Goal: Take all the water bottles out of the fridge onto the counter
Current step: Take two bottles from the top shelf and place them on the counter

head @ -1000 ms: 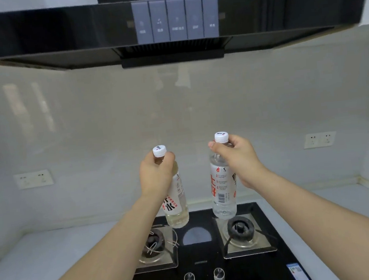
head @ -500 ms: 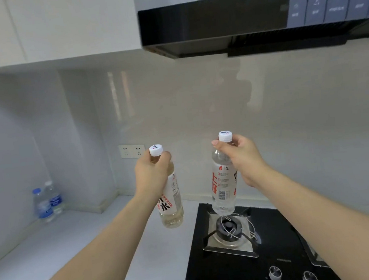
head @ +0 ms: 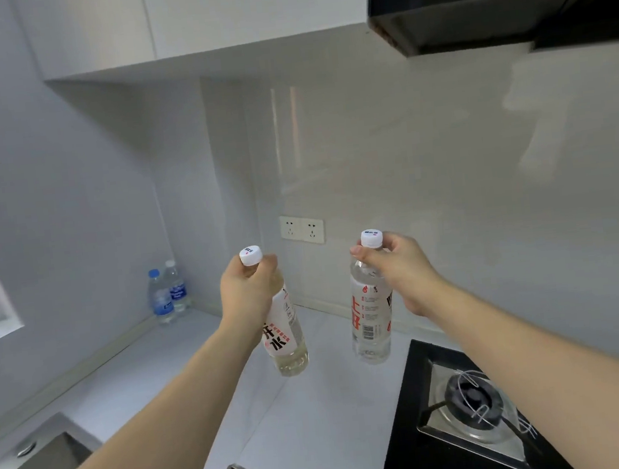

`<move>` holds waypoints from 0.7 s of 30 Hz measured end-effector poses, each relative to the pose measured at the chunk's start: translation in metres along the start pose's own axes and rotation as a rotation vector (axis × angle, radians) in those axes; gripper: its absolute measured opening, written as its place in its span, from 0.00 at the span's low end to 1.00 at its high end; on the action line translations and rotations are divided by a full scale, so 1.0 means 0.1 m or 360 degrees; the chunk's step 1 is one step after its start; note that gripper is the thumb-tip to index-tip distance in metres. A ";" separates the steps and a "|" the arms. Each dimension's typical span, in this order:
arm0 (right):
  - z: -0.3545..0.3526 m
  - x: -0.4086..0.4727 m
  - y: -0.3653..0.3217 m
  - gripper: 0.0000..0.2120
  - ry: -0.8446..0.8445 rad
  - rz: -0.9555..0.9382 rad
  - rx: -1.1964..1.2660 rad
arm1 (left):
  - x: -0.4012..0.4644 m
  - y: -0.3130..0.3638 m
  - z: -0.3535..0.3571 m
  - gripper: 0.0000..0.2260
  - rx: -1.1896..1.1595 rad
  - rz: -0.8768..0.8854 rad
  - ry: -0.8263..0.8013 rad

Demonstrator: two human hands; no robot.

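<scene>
Left hand (head: 247, 294) grips bottle (head: 284, 336) by its neck | right hand (head: 399, 267) pinches another (head: 370, 323) under the cap | both hang over the counter (head: 184, 362), ready to set down

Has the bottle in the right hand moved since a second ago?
Yes. The bottle in the right hand was above the stove; now it hangs left of it, over the counter.
</scene>
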State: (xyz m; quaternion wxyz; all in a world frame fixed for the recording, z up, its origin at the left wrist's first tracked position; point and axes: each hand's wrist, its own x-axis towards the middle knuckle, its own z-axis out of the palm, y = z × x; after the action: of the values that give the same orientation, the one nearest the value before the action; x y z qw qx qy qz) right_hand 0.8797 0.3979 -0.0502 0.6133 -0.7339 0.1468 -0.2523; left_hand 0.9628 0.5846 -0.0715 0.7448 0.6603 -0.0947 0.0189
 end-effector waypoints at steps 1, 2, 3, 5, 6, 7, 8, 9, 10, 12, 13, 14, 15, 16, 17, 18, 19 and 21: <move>0.04 0.10 0.03 0.05 -0.0025 0.0013 -0.0001 | 0.08 -0.05 -0.03 0.06 0.0018 -0.0006 0.0023; 0.07 0.20 0.07 0.04 -0.0045 0.0028 0.0007 | 0.16 -0.09 -0.05 0.05 0.0042 -0.0022 0.0048; 0.10 0.30 0.11 0.05 -0.0058 0.0042 0.0026 | 0.25 -0.15 -0.08 0.04 0.0055 -0.0035 0.0067; 0.16 0.50 0.18 0.05 -0.0067 0.0067 0.0081 | 0.43 -0.24 -0.12 0.05 0.0055 -0.0067 0.0103; 0.18 0.59 0.21 0.04 -0.0069 0.0075 0.0102 | 0.51 -0.27 -0.14 0.06 0.0048 -0.0087 0.0119; 0.20 0.70 0.26 0.04 -0.0084 0.0083 0.0111 | 0.62 -0.31 -0.14 0.08 0.0044 -0.0107 0.0140; 0.23 0.82 0.31 0.05 -0.0108 0.0090 0.0115 | 0.72 -0.35 -0.14 0.08 0.0030 -0.0128 0.0169; 0.27 0.91 0.35 0.06 -0.0136 0.0092 0.0117 | 0.81 -0.38 -0.15 0.08 0.0003 -0.0144 0.0199; 0.32 1.00 0.39 0.07 -0.0163 0.0100 0.0125 | 0.88 -0.42 -0.16 0.08 -0.0022 -0.0160 0.0224; 0.42 1.15 0.47 0.07 -0.0195 0.0129 0.0157 | 1.01 -0.49 -0.18 0.08 -0.0053 -0.0201 0.0267; 0.47 1.21 0.50 0.06 -0.0207 0.0137 0.0172 | 1.05 -0.52 -0.19 0.08 -0.0067 -0.0221 0.0276; 0.55 1.29 0.53 0.06 -0.0230 0.0151 0.0180 | 1.11 -0.55 -0.20 0.07 -0.0079 -0.0244 0.0286; 0.61 1.35 0.56 0.06 -0.0254 0.0166 0.0180 | 1.16 -0.58 -0.21 0.07 -0.0081 -0.0265 0.0295; 0.71 1.42 0.60 0.05 -0.0283 0.0180 0.0181 | 1.24 -0.62 -0.24 0.06 -0.0083 -0.0283 0.0310; 0.76 1.45 0.62 0.05 -0.0307 0.0184 0.0184 | 1.27 -0.65 -0.25 0.04 -0.0090 -0.0291 0.0307; 0.83 1.50 0.64 0.05 -0.0337 0.0182 0.0187 | 1.33 -0.67 -0.27 0.04 -0.0097 -0.0304 0.0315; 0.93 1.58 0.68 0.06 -0.0369 0.0186 0.0184 | 1.41 -0.72 -0.31 0.04 -0.0099 -0.0311 0.0329; 1.06 1.66 0.74 0.06 -0.0419 0.0191 0.0176 | 1.51 -0.78 -0.36 0.04 -0.0098 -0.0330 0.0339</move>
State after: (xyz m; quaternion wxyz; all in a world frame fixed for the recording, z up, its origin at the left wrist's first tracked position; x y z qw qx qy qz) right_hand 1.0828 0.3829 -0.1038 0.6807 -0.7157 0.0946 -0.1245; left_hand 1.1275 0.5958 -0.1268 0.7684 0.6377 0.0530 0.0088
